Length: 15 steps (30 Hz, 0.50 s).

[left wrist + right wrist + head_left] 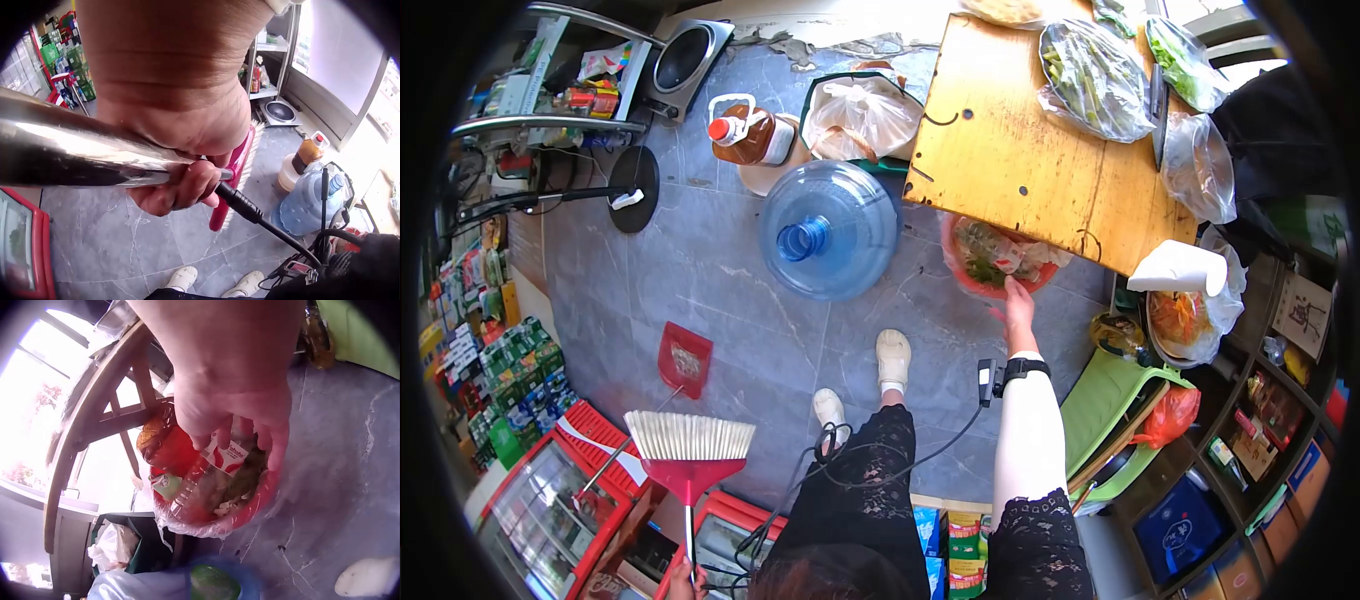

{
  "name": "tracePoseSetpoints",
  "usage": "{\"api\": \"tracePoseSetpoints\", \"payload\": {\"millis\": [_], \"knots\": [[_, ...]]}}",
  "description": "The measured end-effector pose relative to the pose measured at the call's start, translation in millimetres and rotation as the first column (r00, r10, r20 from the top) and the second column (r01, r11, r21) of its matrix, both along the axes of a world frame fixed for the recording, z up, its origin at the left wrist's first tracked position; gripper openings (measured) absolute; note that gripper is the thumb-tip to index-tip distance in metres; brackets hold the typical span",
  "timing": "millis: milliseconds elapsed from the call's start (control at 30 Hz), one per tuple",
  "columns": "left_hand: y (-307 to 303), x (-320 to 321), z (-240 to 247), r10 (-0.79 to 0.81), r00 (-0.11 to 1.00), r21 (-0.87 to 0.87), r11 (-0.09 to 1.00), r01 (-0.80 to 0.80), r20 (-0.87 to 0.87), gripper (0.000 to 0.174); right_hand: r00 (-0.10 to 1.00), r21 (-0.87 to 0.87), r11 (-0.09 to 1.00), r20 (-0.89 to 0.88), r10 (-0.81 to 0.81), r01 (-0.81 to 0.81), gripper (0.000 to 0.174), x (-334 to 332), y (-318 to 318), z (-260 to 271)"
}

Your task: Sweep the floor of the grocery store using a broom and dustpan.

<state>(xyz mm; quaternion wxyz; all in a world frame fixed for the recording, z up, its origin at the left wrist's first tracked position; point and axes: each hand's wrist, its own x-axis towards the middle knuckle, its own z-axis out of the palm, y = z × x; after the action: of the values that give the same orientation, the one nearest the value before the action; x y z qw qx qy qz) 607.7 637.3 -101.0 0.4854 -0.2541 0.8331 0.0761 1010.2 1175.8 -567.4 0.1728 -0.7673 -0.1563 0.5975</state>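
Observation:
My left hand (688,580) grips the metal handle of a broom (690,478), whose pink head and pale bristles point away from me in the head view. Curled fingers (194,184) wrap the shiny tube in the left wrist view. My right hand (1019,305) reaches down to a red bin (952,255) lined with a clear plastic bag, under the table's corner. In the right wrist view its fingers (275,453) hang extended over the bin's contents. Below them lie a clear plastic bottle (187,494), a red-and-white label (226,455) and green scraps.
A wooden table (1000,130) with covered dishes overhangs the bin. A large blue water bottle (830,265) stands left of it. A red dustpan (685,360) holding debris lies on the floor. A green chair (1110,405) is close to my right arm. Cables hang across my legs.

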Motion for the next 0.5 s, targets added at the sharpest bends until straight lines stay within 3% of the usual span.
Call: {"api": "tracePoseSetpoints", "payload": {"millis": [33, 67, 133, 167, 300, 367, 400, 500], "knots": [[-5, -1, 0, -0.031, 0.999, 0.007, 0.999, 0.031, 0.009, 0.036, 0.994, 0.056, 0.993, -0.047, -0.097, 0.100, 0.043, 9, -6, -16], [-11, -2, -1, -0.042, 0.999, 0.003, 0.999, 0.042, 0.005, 0.035, 0.995, 0.052, 0.994, -0.044, -0.092, 0.094, 0.043, 16, -16, -31], [-11, 0, -5, -0.050, 0.999, 0.002, 0.999, 0.050, -0.005, 0.034, 0.999, 0.398, 0.917, 0.033, -0.008, -0.006, 0.041, 14, -22, -31], [-12, 0, -6, -0.053, 0.999, 0.003, 0.999, 0.053, -0.004, 0.033, 0.962, 0.424, 0.889, 0.267, 0.057, -0.170, 0.040, 12, -26, -32], [-19, 0, -8, -0.059, 0.998, 0.006, 0.998, 0.059, -0.005, 0.030, 0.917, 0.407, 0.851, 0.353, 0.187, -0.331, 0.041, 2, -25, 1], [-26, 1, -9, -0.067, 0.998, 0.000, 0.998, 0.067, 0.002, 0.029, 0.678, 0.371, 0.682, 0.691, 0.251, -0.630, 0.039, -3, -18, 20], [-30, -1, -10, -0.076, 0.997, -0.008, 0.997, 0.076, 0.010, 0.029, 0.672, 0.367, 0.681, 0.697, 0.250, -0.634, 0.039, -5, -18, 27], [-51, -1, -4, -0.131, 0.990, -0.045, 0.990, 0.133, 0.041, 0.027, 0.537, 0.366, 0.507, 0.807, 0.244, -0.780, 0.031, -6, -24, 34]]}}
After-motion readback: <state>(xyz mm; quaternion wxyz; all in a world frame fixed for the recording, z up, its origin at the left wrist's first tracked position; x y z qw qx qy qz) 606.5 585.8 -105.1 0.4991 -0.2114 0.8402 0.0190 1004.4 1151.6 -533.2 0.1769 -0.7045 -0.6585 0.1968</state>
